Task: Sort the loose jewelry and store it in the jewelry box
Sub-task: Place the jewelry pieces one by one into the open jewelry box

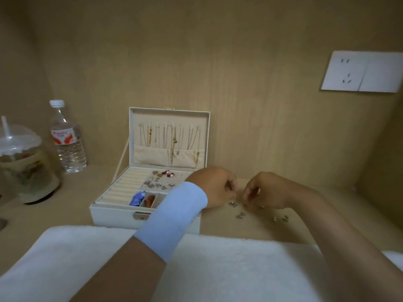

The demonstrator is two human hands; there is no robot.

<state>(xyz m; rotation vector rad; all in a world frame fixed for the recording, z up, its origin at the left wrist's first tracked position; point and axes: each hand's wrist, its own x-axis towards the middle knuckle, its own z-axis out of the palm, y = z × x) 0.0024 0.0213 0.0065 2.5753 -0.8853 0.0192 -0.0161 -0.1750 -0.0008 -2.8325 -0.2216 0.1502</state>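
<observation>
Several loose jewelry pieces (pixel 241 215) lie just below the curled left hand (pixel 212 186) and right hand (pixel 269 190); grip unclear.

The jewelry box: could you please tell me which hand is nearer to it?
Left. The left hand is at the right edge of the jewelry box; the right hand is farther right, over the table.

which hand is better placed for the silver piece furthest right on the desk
Right: the right hand is nearest that small silver piece; the left hand is farther, by the white jewelry box.
</observation>
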